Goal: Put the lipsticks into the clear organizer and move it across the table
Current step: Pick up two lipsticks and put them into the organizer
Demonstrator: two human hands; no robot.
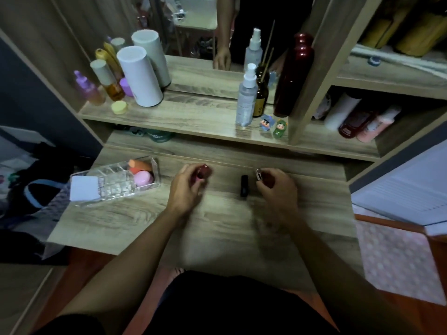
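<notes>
Head view showed your left hand (186,187) with its fingers (180,171) curled closed around a dark red lipstick (204,170), whose glossy end protruded past the fingertips. Your right hand (277,189) had its fingers (267,174) closed around a second lipstick (260,176); only its silver end and a little dark red casing were visible, so its full shape could not be determined. Motion blur softened both hands.

A black lipstick (244,185) lay on the table (217,226) between your hands, close to the right one and touching neither.

You had the clear organizer (116,182) lying at the left end of the table, well apart from your left hand. Its far compartment held an orange sponge (140,165) and a pink sponge (143,178). A white square (84,188) sat at its near end. No lipstick was visible inside its compartments.
</notes>
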